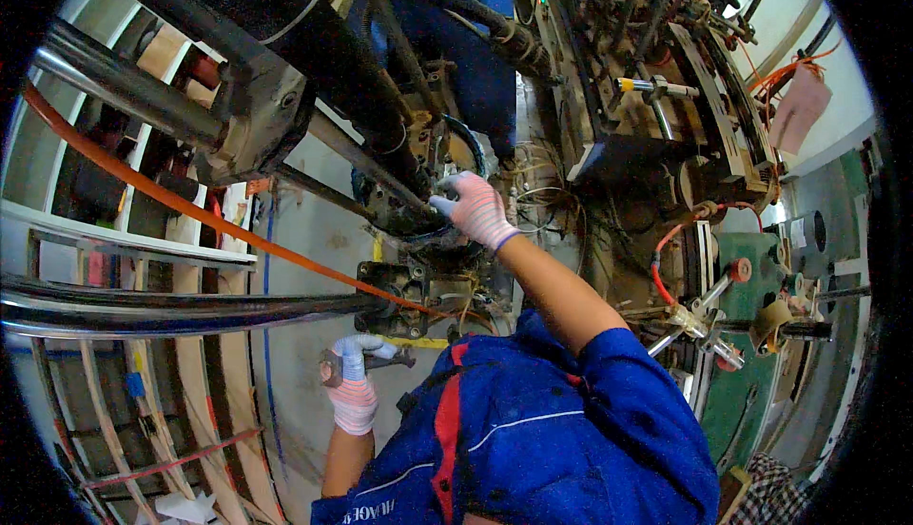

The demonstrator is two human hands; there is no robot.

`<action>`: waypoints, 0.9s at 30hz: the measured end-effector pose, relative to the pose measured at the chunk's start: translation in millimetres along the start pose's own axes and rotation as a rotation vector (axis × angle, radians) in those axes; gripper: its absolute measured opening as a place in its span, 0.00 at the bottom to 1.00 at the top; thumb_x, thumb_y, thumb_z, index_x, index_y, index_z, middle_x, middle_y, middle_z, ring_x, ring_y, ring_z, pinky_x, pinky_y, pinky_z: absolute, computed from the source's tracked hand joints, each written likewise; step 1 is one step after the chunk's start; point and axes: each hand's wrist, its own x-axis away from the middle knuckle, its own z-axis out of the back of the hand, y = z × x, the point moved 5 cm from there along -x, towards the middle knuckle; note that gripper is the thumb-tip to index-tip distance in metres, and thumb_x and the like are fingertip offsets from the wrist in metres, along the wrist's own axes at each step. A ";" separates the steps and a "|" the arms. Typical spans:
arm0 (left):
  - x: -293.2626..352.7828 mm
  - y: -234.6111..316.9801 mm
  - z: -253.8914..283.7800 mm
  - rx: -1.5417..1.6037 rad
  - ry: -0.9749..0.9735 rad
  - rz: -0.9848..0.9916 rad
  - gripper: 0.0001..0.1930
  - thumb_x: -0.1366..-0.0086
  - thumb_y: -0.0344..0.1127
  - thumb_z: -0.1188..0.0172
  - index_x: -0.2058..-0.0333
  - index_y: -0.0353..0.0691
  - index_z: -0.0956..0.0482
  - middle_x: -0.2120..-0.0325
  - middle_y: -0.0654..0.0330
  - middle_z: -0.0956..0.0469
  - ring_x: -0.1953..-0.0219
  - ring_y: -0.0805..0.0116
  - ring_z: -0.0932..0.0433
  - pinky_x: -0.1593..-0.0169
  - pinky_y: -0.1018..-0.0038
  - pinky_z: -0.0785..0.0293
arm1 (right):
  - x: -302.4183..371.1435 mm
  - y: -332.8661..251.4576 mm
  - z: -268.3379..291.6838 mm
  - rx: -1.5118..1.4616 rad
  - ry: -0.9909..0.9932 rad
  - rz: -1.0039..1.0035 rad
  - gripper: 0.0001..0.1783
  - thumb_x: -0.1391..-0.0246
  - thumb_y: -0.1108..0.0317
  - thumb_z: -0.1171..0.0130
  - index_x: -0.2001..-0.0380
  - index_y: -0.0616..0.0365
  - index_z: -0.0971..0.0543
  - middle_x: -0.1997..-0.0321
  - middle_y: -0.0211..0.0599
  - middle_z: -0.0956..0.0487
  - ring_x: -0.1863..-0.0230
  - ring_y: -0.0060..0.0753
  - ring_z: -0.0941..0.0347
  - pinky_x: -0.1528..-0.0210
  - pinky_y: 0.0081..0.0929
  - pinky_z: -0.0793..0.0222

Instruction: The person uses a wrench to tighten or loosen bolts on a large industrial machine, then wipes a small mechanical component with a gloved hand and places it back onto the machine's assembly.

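Note:
My right hand (481,215), in a white glove with pink stripes, reaches forward into the machine. Its fingertips are curled together at a dark, greasy machine part (404,204) beneath a thick black cylinder (347,59); what lies between them is too small to make out. Low at my left side, my left hand (354,384) wears a matching glove. Its fingers wrap round a dark metal tool (390,360) with a round copper-coloured end (330,369) by the thumb side. The tool's middle is hidden by the fingers.
An orange hose (190,209) crosses from the left towards a dark metal block (390,287). Thick shiny bars (171,311) run in from the left, by white shelving (143,251). Machinery with hoses stands at right, beside a green surface (737,335) with a metal handle (704,330).

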 end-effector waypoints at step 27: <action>38.5 -88.9 -7.4 0.421 0.201 0.333 0.17 0.23 0.42 0.50 0.59 0.33 0.21 0.66 0.52 0.16 0.66 0.62 0.16 0.57 0.69 0.21 | -39.7 -12.3 -15.6 0.283 -0.116 0.278 0.20 0.63 0.57 0.26 0.69 0.57 0.20 0.68 0.48 0.22 0.61 0.56 0.23 0.59 0.47 0.25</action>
